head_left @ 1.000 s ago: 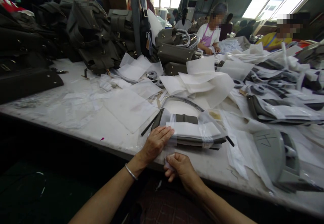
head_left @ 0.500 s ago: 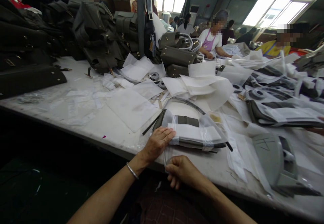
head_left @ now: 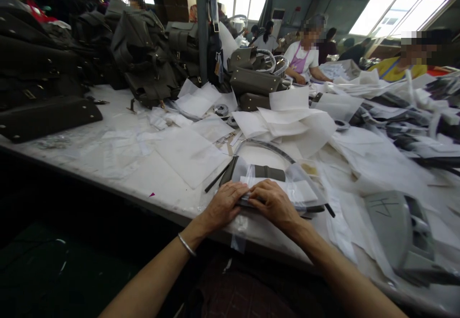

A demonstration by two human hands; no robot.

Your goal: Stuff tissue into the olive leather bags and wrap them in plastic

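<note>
A flat dark olive handbag (head_left: 269, 172) lies at the table's front edge, partly covered with white paper (head_left: 298, 189) and clear tape. Its wrapped handle (head_left: 275, 146) arches behind it. My left hand (head_left: 223, 204) grips the bag's front left edge, fingers on top and thumb lower. Beside it, my right hand (head_left: 275, 204) is closed with bent fingers on the same front edge, its fingertips close to the left ones. Whatever lies under the fingertips is hidden. Just below, a strip of clear tape (head_left: 238, 242) hangs over the table edge.
A grey tape dispenser (head_left: 386, 222) stands at the right. White paper sheets (head_left: 294, 126) are spread behind the bag. Dark bags (head_left: 143, 59) are piled at the left around a post (head_left: 202, 30). Co-workers, one in a purple apron (head_left: 299, 63), sit across the table.
My right hand has moved up from below the table edge, where it held the tape strip, onto the bag's front edge. The strip now hangs free. My left hand's thumb has come lower.
</note>
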